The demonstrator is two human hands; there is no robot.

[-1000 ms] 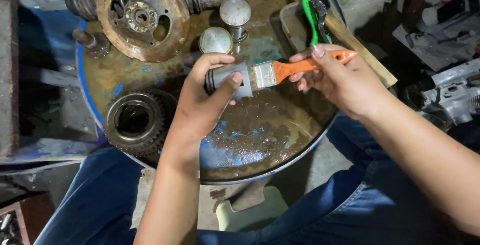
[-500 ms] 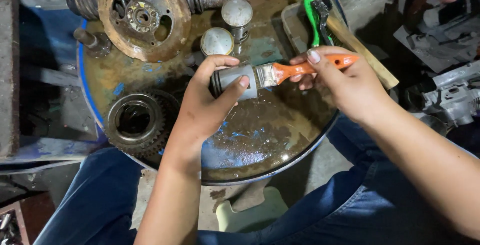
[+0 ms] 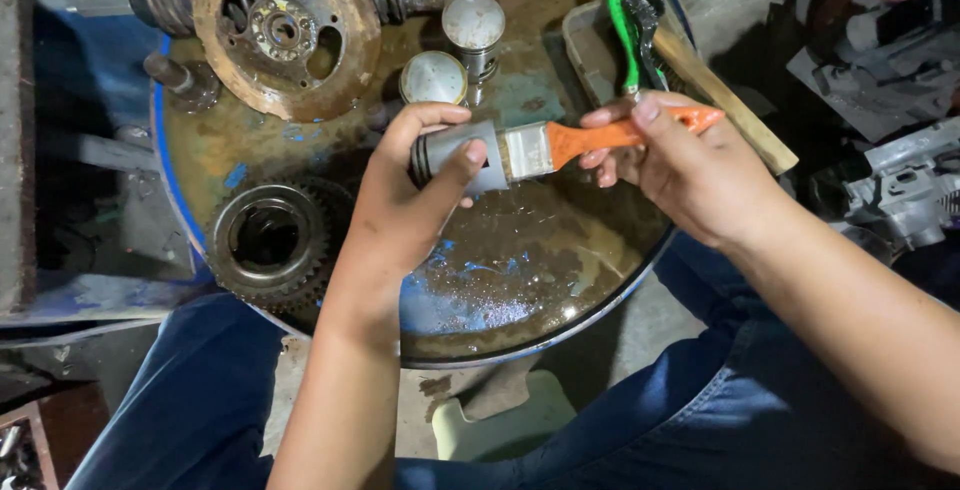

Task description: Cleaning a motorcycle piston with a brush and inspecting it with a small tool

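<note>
Rusty drum top (image 3: 300, 140), tray (image 3: 592, 55) holding pliers (image 3: 632, 35), left hand (image 3: 410, 210) clasping piston (image 3: 455, 155), right hand (image 3: 690, 165) pinching brush (image 3: 580, 140).

We see the drum top (image 3: 300, 145) filling the frame's centre. On it, the disc (image 3: 285, 30) lies upper left, the gear (image 3: 268, 240) lower left. Two pistons (image 3: 455, 50) stand at upper centre. The tray (image 3: 595, 55) sits upper right, with pliers (image 3: 630, 35) in it.
</note>
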